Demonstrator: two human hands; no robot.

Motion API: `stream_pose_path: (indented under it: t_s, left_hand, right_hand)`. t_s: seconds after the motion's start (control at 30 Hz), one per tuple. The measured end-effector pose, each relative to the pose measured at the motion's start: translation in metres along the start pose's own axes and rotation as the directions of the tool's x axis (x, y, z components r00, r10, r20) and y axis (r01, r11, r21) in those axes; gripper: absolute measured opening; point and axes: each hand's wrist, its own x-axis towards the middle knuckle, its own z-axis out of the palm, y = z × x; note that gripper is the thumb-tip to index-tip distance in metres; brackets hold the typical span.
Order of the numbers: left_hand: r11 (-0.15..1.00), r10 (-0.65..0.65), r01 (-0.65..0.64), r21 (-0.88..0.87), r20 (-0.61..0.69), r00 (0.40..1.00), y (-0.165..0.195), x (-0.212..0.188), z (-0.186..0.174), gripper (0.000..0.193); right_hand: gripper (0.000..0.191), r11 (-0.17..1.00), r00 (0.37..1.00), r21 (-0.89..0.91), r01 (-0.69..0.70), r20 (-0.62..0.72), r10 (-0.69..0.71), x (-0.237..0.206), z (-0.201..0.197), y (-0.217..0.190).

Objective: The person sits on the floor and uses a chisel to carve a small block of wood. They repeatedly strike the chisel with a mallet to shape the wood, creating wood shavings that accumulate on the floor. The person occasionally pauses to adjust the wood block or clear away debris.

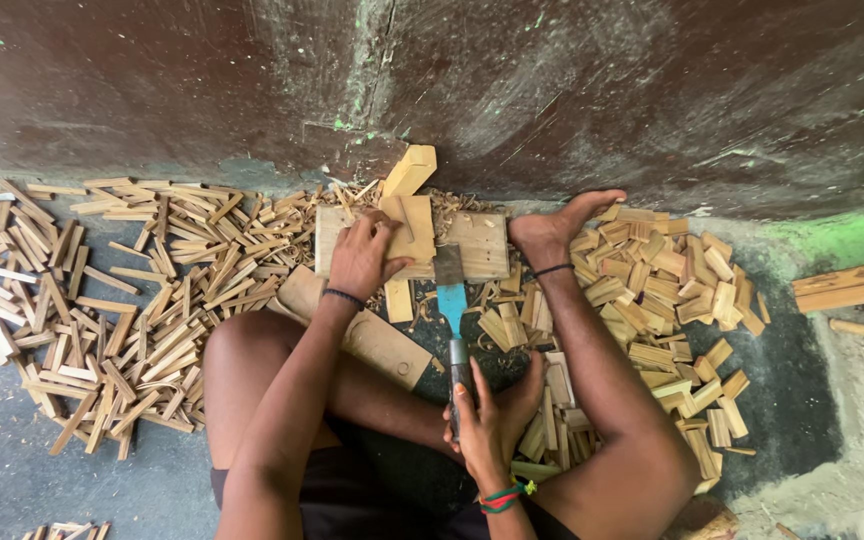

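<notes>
Chisel meets wood strip on my board.
My left hand (364, 255) pins the strip (410, 232); my right hand (487, 420) clasps the chisel (450, 300). 1 slip could cut fingers.

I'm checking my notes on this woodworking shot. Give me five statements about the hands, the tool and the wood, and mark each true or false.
1. The left hand presses a small wooden block onto the flat board. True.
2. The right hand grips the handle of a blue-bladed chisel. True.
3. The chisel's blade points back toward the person's body. False: it points away, toward the board and the dark wall.
4. A bare foot rests against the board's right end. True.
5. Cut wood pieces lie only on the person's left. False: the thin sticks lie on the left, the shorter blocks on the right.
</notes>
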Motion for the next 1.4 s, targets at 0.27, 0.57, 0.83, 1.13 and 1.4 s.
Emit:
stream_pose_path:
  t_s: [0.27,0.57,0.83,1.13,1.4]
  left_hand:
    - [0.998,0.015,-0.012,-0.055,0.049,0.999,0.005,-0.006,-0.013,0.066]
    - [0.993,-0.094,0.094,-0.067,0.014,0.996,-0.005,-0.008,-0.014,0.046]
    - [0.998,-0.057,0.057,-0.003,-0.112,0.992,-0.002,0.005,-0.010,0.053]
    - [0.993,0.097,-0.103,-0.055,-0.101,0.990,-0.003,0.010,-0.006,0.035]
    - [0.992,0.127,-0.126,0.027,-0.064,0.990,-0.012,0.012,-0.001,0.032]
  right_hand:
    - [0.063,0.999,1.000,-0.038,0.009,-0.006,-0.009,-0.001,0.002,-0.007]
    - [0.063,1.000,1.000,-0.029,0.009,-0.012,-0.010,-0.006,0.002,-0.013]
    - [0.064,1.000,1.000,-0.013,0.004,0.002,-0.004,-0.004,0.002,-0.009]
    - [0.065,0.999,1.000,-0.041,0.007,0.003,-0.007,0.001,-0.001,-0.001]
    - [0.067,0.997,1.000,-0.081,-0.015,0.020,0.016,0.002,-0.001,-0.002]
